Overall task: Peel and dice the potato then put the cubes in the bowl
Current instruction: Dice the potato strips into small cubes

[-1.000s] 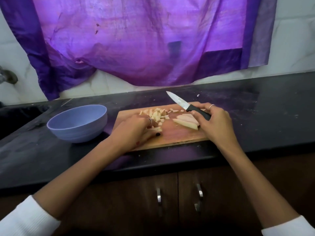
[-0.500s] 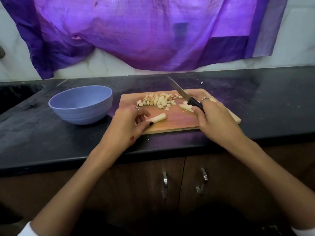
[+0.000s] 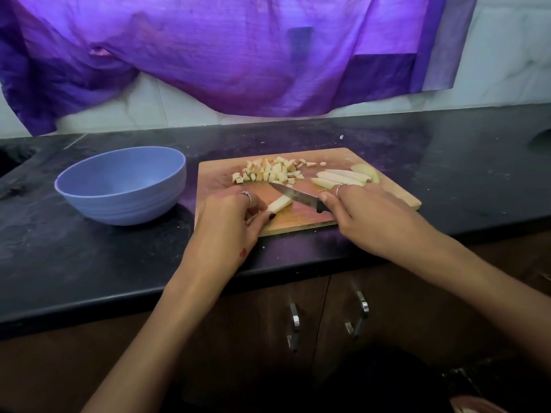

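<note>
On the wooden cutting board (image 3: 396, 195) my left hand (image 3: 235, 222) pinches a pale potato strip (image 3: 278, 203) near the board's front. My right hand (image 3: 360, 213) grips the black handle of a knife (image 3: 293, 194), whose blade lies across the strip's far end and points left. A pile of several potato cubes (image 3: 268, 171) sits at the back of the board. More long potato strips (image 3: 343, 177) lie at the back right, just beyond my right hand. The blue bowl (image 3: 122, 186) stands left of the board with nothing in it.
The board lies on a black countertop (image 3: 462, 174) with small crumbs on it. A purple cloth (image 3: 238, 55) hangs on the tiled wall behind. Brown cabinet doors with metal handles (image 3: 328, 320) are below the counter's front edge. A sink edge shows at far left.
My right hand has swung the knife down from pointing away to lying across the strip. My left hand has kept hold of the strip near the board's front. The camera has shifted.
</note>
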{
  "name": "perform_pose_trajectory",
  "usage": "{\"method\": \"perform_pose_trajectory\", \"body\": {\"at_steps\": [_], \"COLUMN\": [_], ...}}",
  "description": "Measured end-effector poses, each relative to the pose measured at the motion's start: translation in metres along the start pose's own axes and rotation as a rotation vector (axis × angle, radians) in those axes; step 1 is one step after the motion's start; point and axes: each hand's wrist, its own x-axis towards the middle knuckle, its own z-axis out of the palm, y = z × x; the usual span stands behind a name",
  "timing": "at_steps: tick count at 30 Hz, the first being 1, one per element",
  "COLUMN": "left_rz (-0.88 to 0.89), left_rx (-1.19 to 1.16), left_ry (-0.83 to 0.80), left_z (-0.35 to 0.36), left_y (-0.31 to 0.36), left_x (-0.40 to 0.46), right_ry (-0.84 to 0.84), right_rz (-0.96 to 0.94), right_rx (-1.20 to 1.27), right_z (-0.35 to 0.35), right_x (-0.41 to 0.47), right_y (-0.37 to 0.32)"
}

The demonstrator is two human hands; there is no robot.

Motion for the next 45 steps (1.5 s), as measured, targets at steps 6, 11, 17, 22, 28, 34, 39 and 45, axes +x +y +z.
{"method": "perform_pose_trajectory", "body": {"at_steps": [6, 11, 17, 22, 28, 34, 39, 45], "left_rz": [0.004, 0.001, 0.001, 0.010, 0.007, 0.021, 0.034, 0.029], "left_rx": [0.012, 0.022, 0.018, 0.002, 0.001, 0.015, 0.027, 0.030], "left_ry": [-0.040, -0.045, -0.041, -0.032, -0.044, -0.041, -0.035, -0.033], "left_z": [0.003, 0.004, 0.003, 0.004, 0.002, 0.003, 0.003, 0.003], "left_y": [-0.003, -0.003, -0.003, -0.002, -0.001, -0.002, -0.002, -0.001], "left_x": [0.002, 0.004, 0.002, 0.001, 0.002, 0.003, 0.003, 0.002], "right_ry": [-0.094, -0.210, 0.097, 0.025, 0.006, -0.067, -0.203, -0.098], "right_rz": [-0.036, -0.032, -0.078, 0.018, 0.014, -0.002, -0.003, -0.057], "right_rx": [-0.077, -0.040, -0.360, -0.008, 0.081, 0.010, -0.075, -0.245], "right_z": [-0.001, -0.001, 0.013, 0.015, 0.011, 0.004, 0.001, -0.001], "right_x": [0.010, 0.016, 0.000, -0.002, 0.000, 0.002, 0.007, 0.003], "right_y": [-0.005, -0.014, -0.003, 0.001, -0.004, -0.012, -0.020, -0.015]}}
